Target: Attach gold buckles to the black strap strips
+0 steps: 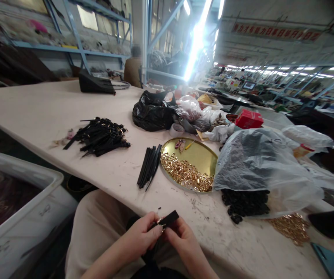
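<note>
Just off the table's front edge, above my lap, both hands are closed on one black strap (170,219). My left hand (143,234) pinches it at a small gold metal piece (160,223), mostly covered by the fingers. My right hand (181,236) grips the strap close to its upper end. A row of loose black straps (148,166) lies beyond my hands. Beside it, a round gold tray (207,155) carries many gold metal fittings (184,172) and a small yellow-handled tool (189,145). Farther left is a heap of black straps with metal fittings (103,135).
A clear plastic bag (251,166) stands right of the tray, with black pieces (245,203) and gold pieces (291,226) spilling near it. Behind are a black bag (154,110) and a red box (248,119). A white bin (24,205) stands lower left. Another person (133,69) sits farther back.
</note>
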Demonstrator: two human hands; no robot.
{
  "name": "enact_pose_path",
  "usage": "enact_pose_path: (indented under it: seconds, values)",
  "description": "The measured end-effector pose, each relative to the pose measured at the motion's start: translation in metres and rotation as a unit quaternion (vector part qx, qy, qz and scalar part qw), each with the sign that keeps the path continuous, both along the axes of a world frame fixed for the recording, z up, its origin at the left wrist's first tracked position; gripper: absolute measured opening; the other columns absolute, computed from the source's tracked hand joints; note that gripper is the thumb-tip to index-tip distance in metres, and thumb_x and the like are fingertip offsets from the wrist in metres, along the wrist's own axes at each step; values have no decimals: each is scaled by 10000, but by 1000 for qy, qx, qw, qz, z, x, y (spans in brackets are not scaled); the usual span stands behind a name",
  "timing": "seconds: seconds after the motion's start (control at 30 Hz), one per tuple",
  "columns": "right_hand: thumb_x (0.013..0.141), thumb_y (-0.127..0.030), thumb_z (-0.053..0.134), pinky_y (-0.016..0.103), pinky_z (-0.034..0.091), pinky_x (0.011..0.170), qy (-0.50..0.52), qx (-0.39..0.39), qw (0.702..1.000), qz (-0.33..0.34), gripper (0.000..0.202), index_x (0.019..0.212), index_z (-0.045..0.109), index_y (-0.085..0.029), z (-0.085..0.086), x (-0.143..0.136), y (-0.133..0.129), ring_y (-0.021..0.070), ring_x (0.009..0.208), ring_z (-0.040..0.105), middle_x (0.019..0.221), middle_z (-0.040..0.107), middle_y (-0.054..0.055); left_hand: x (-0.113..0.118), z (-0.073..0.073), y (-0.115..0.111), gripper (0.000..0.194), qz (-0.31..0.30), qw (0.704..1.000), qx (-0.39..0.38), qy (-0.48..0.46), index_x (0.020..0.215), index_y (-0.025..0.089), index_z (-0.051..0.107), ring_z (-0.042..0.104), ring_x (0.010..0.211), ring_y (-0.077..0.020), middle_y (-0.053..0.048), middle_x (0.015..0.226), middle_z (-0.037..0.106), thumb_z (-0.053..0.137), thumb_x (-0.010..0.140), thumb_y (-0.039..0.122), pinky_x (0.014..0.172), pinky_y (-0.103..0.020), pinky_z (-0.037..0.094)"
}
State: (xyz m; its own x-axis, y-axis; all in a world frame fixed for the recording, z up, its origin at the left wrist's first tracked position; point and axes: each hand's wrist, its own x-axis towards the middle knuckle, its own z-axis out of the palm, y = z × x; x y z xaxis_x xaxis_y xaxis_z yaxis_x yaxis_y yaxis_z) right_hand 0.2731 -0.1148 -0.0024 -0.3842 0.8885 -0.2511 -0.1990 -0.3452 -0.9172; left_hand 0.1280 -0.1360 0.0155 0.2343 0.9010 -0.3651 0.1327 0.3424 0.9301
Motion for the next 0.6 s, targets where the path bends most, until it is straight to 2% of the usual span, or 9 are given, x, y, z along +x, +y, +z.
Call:
enact_pose_path:
  seconds: [0.07,0.2,0.27,0.37,0.43,0.53,0.6]
  values:
    - [644,-458,696,246,421,611,-4,7,1000,1,338,815,605,-180,1,2,0,130,640,532,706,612,-3,1,0,0,209,6,1000,7,2,724,188,428,308,411,-71,102,464,358,434,760,394,409,-193,231]
    - [719,-482,596,255,401,554,-66,44,997,-26,308,737,555,-177,-4,4,0,128,566,483,606,533,-27,5,-3,-2,195,27,998,31,41,707,187,427,333,445,-75,93,496,376,435,781,367,443,-197,258]
    - [761,-402,560,268,401,577,-133,128,982,-43,218,720,546,-188,-6,5,-2,145,611,487,645,525,-16,8,-4,-4,184,43,997,36,57,703,191,421,344,462,-84,93,496,369,431,785,355,459,-202,269]
    - [778,-265,524,279,395,621,-231,265,934,-61,100,702,540,-202,-6,6,-6,167,683,496,715,524,5,14,-1,-7,176,63,992,52,99,700,193,427,389,515,-103,77,531,394,416,794,341,502,-214,298]
    - [769,-231,513,280,394,622,-249,261,931,-53,69,707,523,-205,-6,6,-7,171,682,498,710,524,4,16,2,-10,176,64,986,63,139,701,194,431,433,574,-119,53,586,447,405,802,336,540,-223,318]
    - [743,-223,512,269,382,560,-254,186,948,-38,77,679,471,-211,-6,5,-4,163,605,475,626,492,-21,18,4,-14,166,35,981,74,174,727,196,431,471,613,-134,32,633,491,395,809,336,565,-231,335]
    - [731,-196,506,270,378,568,-269,205,941,-36,72,673,466,-208,-5,6,-3,165,616,476,639,492,-16,16,2,-14,176,6,986,61,156,760,199,426,469,563,-129,44,598,476,368,821,353,542,-231,342]
